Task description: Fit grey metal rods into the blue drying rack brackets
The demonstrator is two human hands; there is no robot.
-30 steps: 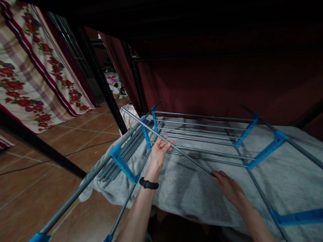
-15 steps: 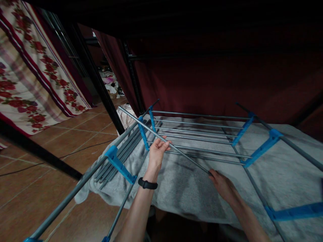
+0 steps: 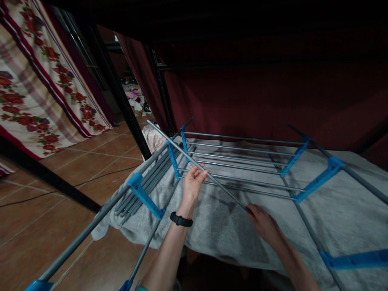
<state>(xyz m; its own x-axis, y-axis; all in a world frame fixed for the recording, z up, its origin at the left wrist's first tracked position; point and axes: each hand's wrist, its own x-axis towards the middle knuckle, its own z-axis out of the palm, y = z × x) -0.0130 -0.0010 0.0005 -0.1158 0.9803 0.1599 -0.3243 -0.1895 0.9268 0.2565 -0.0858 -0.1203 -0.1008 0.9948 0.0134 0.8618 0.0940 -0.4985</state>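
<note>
Head view. Holding one loose grey rod (image 3: 226,190) with both hands, slanted above a grey blanket (image 3: 218,234). Left hand (image 3: 194,184) at the middle part of the rod, with its fingers (image 3: 200,173) curled and clenched around it, thumb on the near side. Right hand (image 3: 263,224) at the near end of the same rod, with its fingers (image 3: 253,211) pinched on the tip, so grasping the rod too. A black wristband (image 3: 181,219) on the left wrist.

Far end of the rod pointing up and away, well beyond the left fingers, over the corner of a drying rack (image 3: 242,139). Rack lying flat on the blanket, with thin grey rails just beyond both sets of fingers and blue connectors (image 3: 145,196) on its sides. A bundle of more grey rods (image 3: 151,178) on the blanket, near the left fingers on their outer side.

Farther to that same side, a brown tiled floor (image 3: 60,210), a black post (image 3: 121,105) and a flowered curtain (image 3: 36,93). Well behind the rack, a dark red curtain (image 3: 257,101).
</note>
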